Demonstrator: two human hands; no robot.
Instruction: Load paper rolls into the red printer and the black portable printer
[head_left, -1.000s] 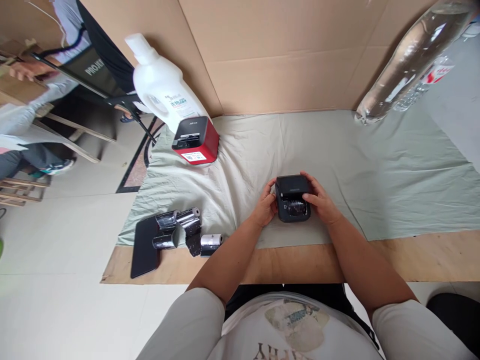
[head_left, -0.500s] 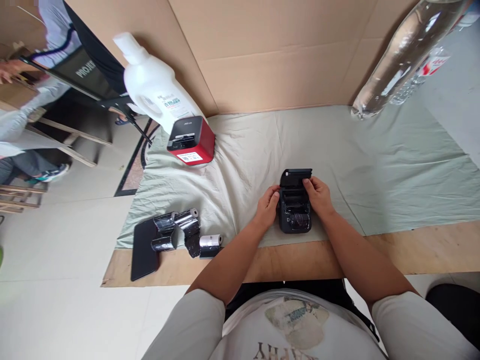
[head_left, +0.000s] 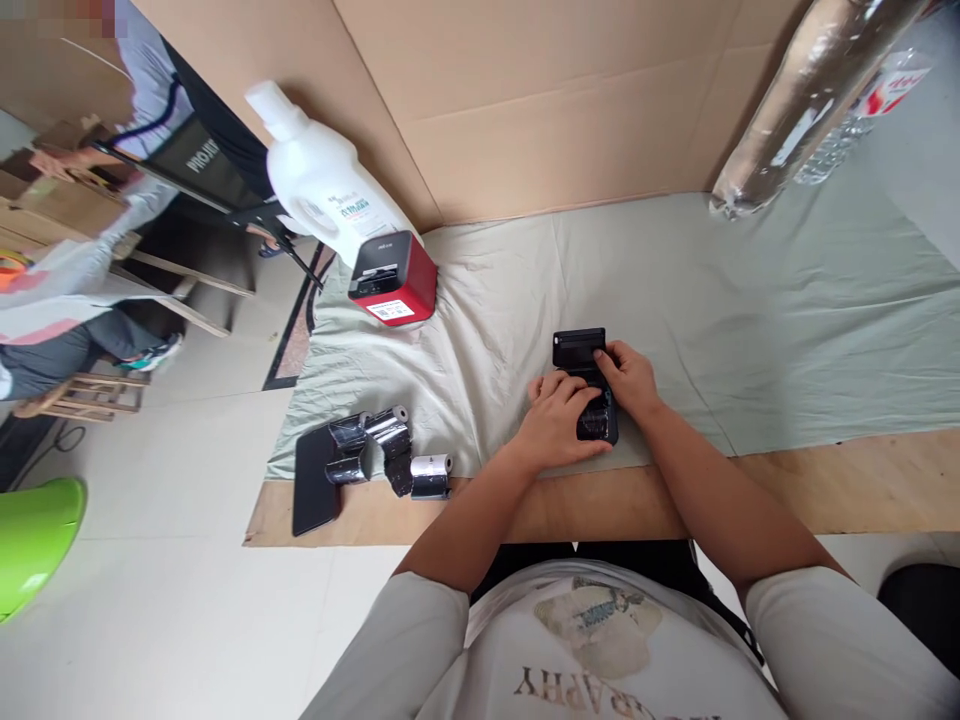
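On green cloth [head_left: 750,330], both hands [head_left: 559,420] [head_left: 628,380] clasped around open black printer [head_left: 579,352]; bottle [head_left: 322,190] label unreadable.

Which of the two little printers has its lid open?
The black printer under both hands; its lid is flipped up. The red printer by the white bottle stays closed.

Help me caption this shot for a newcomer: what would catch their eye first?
Centre stage, the left hand and right hand work at a small black label printer with its lid open, on the pale green cloth. Behind it to the left, a red and black printer sits before a white plastic jug. Shiny wrapped rolls lie at the cloth's near left edge.
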